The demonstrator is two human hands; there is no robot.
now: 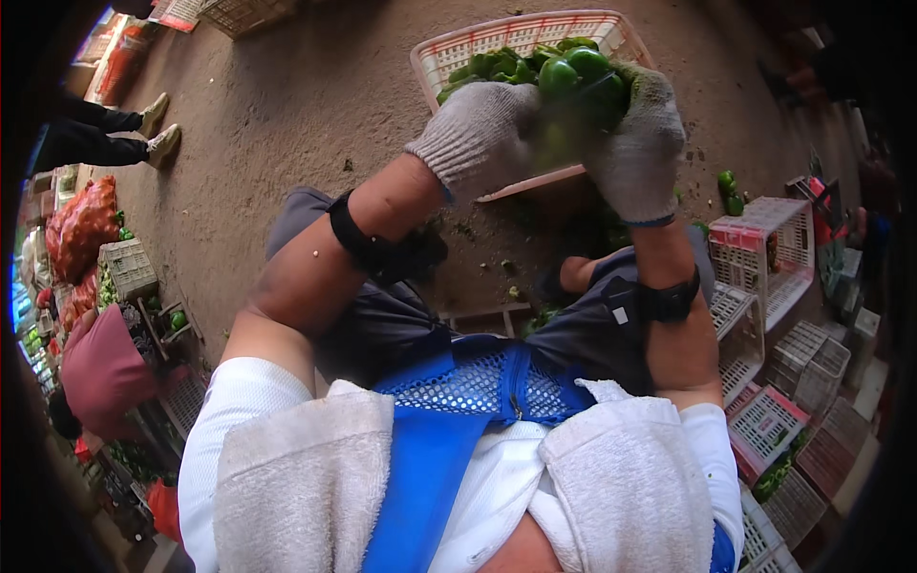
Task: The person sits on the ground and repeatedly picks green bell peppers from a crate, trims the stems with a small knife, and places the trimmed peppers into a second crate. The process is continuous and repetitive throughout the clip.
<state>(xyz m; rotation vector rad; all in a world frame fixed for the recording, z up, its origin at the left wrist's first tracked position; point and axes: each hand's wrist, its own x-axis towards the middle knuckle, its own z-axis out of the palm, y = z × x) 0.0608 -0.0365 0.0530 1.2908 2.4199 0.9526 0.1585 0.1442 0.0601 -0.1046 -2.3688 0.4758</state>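
Note:
My left hand point(483, 132) and my right hand point(641, 147), both in grey knitted work gloves, close around a bunch of green bell peppers point(584, 75) from either side. The lower part of the bunch is blurred, and whether a clear bag wraps it cannot be told. Green stains mark the fingers of the right glove. Just beyond and partly beneath my hands, a white and red plastic crate point(458, 50) sits tilted in view on the ground. More green peppers point(501, 64) lie inside it; my hands hide its near side.
Loose green peppers point(728, 190) lie on the dirt floor point(229, 107) at the right, by an overturned plastic crate point(781, 215). More crates point(770, 430) line that side. At left are a person's shoes point(161, 136), a red mesh sack point(86, 222) and a bending person in pink point(107, 365).

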